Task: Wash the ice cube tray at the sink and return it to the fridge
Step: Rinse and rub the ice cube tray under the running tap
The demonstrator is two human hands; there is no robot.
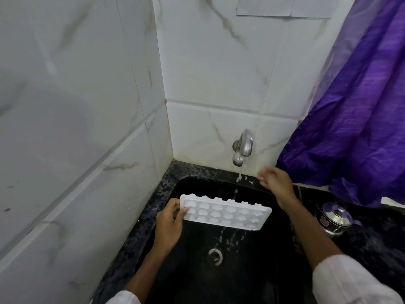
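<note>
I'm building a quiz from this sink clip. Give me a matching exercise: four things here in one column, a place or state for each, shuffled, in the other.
1. ice cube tray
2. tap
3. steel pot
4. curtain

a. hangs at the right, purple
b. held by the left hand over the sink
c. stands on the counter, lid on
d. running water

Pairs: 1-b, 2-d, 3-c, 4-a

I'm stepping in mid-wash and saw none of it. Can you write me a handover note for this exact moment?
Left hand: grips the short end of the white plastic ice cube tray, held over the black sink.
Right hand: empty, raised beside the chrome wall tap.
Done: tap is running; water hits the tray and drips into the sink.
Left: finish rinsing, shut the tap, take the tray back to the fridge, which is out of view.
</note>
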